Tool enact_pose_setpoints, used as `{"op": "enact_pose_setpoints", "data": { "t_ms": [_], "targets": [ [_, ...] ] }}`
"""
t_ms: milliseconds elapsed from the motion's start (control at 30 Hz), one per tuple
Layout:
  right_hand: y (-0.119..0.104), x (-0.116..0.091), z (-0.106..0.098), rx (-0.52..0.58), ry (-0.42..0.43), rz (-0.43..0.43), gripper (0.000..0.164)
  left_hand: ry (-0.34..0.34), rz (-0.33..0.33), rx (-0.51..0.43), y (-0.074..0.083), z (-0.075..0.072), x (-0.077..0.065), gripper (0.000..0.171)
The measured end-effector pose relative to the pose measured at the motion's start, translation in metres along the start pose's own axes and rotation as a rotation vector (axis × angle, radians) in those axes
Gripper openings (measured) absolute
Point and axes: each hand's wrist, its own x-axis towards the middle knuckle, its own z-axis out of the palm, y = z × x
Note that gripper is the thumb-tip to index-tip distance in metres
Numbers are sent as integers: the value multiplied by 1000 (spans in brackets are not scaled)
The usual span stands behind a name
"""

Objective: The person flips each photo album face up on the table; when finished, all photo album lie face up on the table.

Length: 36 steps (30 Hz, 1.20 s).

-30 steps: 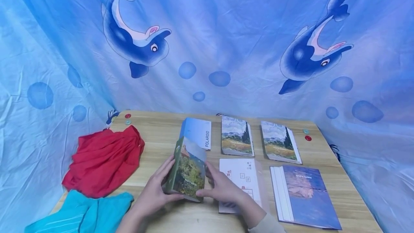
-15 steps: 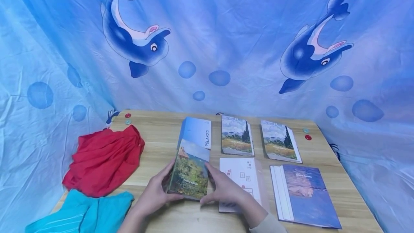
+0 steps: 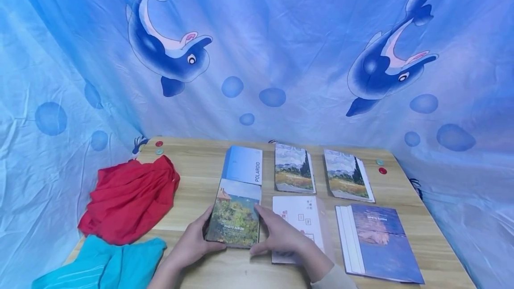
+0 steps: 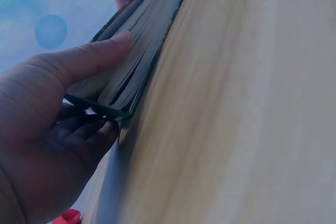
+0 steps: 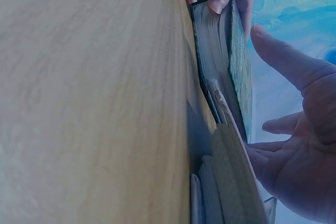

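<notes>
A thick photo album (image 3: 234, 215) with a garden painting on its cover lies face up between both hands, just in front of the blue POLAROID album (image 3: 242, 164). My left hand (image 3: 196, 240) grips its left side; in the left wrist view the thumb presses the page edges (image 4: 131, 56) and the fingers reach round the spine. At the opposite side, my right hand (image 3: 277, 233) has its fingers against or close to the album's edge. Its thumb (image 5: 283, 56) stands away from the cover in the right wrist view. Whether the album fully touches the table cannot be told.
Two landscape-cover albums (image 3: 294, 168) (image 3: 347, 175) stand at the back right. A white printed album (image 3: 299, 213) lies beside the right hand, and a purple-blue album (image 3: 385, 244) lies farther right. Red cloth (image 3: 128, 200) and teal cloth (image 3: 104, 264) are bunched at left.
The garden-cover album has gone from tilted, with its spine showing, to nearly flat in front of the POLAROID album. My right thumb has come off its cover.
</notes>
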Motion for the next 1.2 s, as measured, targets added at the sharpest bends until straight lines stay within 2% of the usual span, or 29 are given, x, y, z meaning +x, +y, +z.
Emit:
{"op": "enact_pose_setpoints", "data": {
  "t_ms": [233, 467, 567, 733, 933, 1200],
  "targets": [
    [4, -1, 1, 37, 49, -28, 111, 3, 6, 11, -2, 1, 4, 130],
    [5, -4, -2, 48, 155, -18, 93, -21, 29, 149, 3, -4, 1, 134],
    [5, -7, -8, 51, 193, -27, 89, -24, 47, 174, 7, -5, 0, 130],
    [7, -17, -20, 42, 241, 0, 85, 35, 107, 224, 15, -3, 3, 115],
    [15, -33, -36, 47, 327, 38, 86, 99, 198, 300, 25, 4, 8, 103],
    [31, -56, -57, 0, 443, 100, 84, 79, 262, 291, 39, 26, 15, 97]
  ]
}}
